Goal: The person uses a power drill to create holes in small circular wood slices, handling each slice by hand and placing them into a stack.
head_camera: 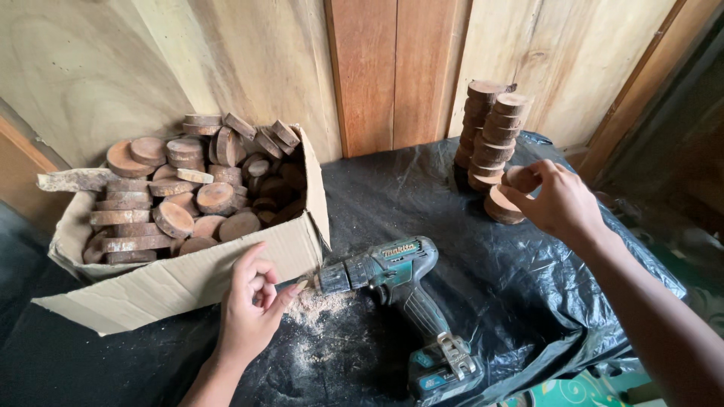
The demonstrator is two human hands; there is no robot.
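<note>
From the head camera, the right hand is out at the far right, its fingers closed around a round wooden disc held just above another disc that lies on the surface at the foot of two tall stacks of discs; the grip is from the side, which leaves the flat faces free to seat on a pile. The left hand rests near the front, fingers loosely curled and holding nothing, the thumb tip touching or just short of the chuck of a teal and black cordless drill. The drill lies on its side with its battery end toward the near edge and its nose in a small heap of sawdust. Just left of it stands an open cardboard box heaped with more wooden discs, its near flap folded down beside the left wrist. Black plastic sheeting covers the surface, crumpled at the right, and a wooden plank wall closes the far side.
</note>
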